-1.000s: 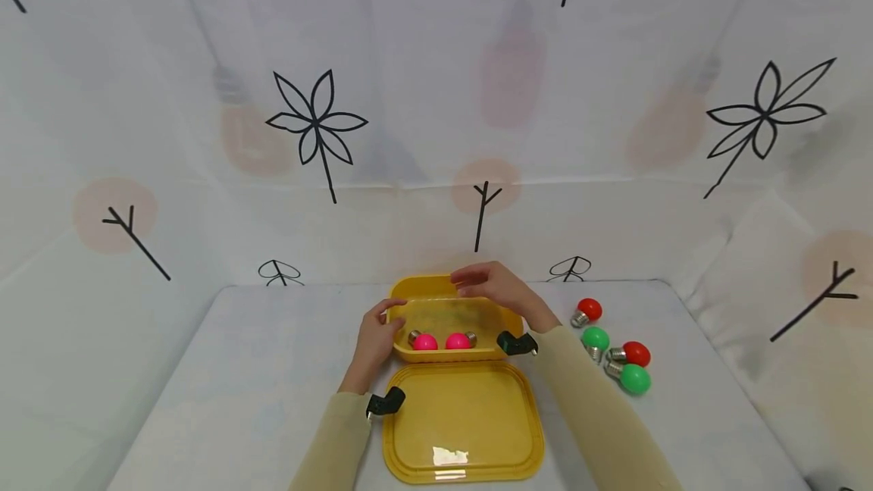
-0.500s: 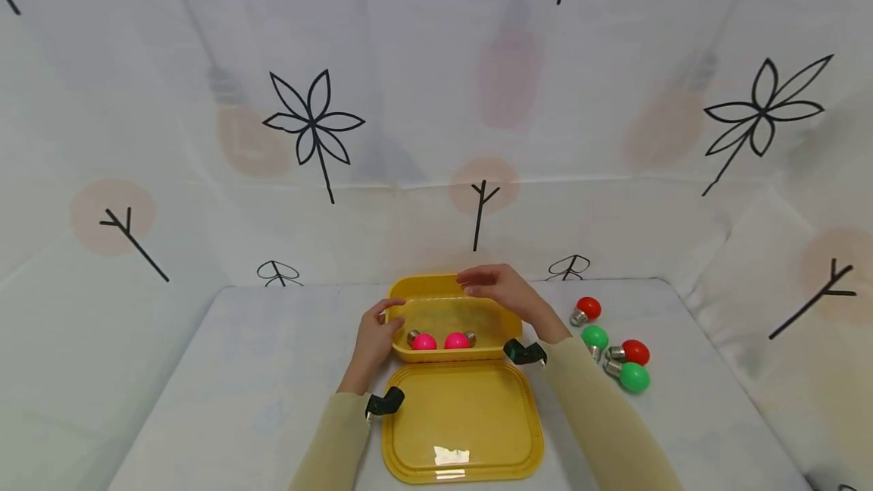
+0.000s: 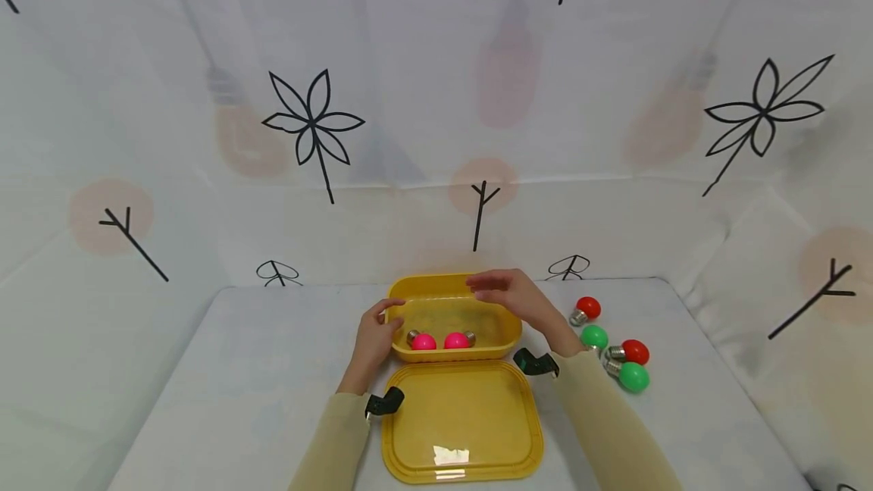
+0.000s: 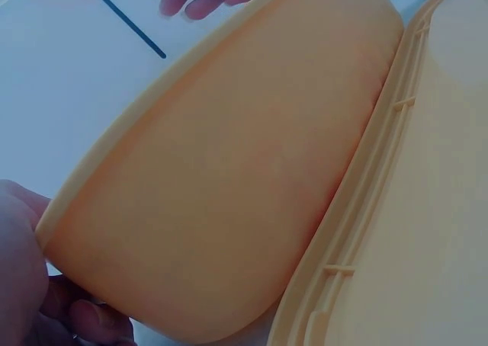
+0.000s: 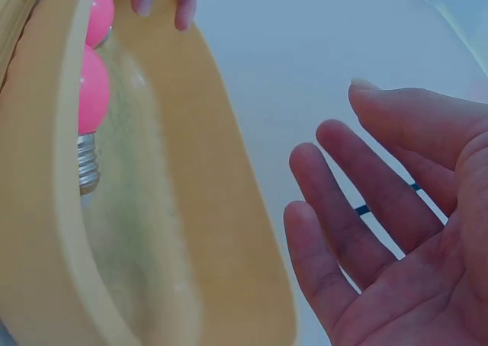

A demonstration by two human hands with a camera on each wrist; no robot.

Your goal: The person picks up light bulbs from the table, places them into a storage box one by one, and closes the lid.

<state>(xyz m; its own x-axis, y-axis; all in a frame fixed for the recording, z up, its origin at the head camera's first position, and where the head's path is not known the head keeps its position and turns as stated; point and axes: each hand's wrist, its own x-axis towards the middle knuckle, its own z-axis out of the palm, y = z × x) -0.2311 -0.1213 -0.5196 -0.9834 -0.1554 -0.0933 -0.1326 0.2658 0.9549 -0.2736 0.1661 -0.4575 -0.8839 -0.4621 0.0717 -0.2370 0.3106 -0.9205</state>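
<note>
A yellow plastic box stands open with two pink light bulbs lying near its front wall. My left hand grips the box by its left end, with fingertips over the rim, as the right wrist view shows. Above the box's right back part, my right hand hovers with nothing in it. Its fingers are spread and gently bent in the right wrist view, apart from the box wall. A flat yellow lid lies just in front of the box.
To the right of the right arm lie two red bulbs and two green bulbs on the white table. A patterned white cloth hangs behind the table.
My right hand has drifted a little to the right above the box, partly covering a green bulb's base with the forearm. The left hand, box, pink bulbs and lid stay in place.
</note>
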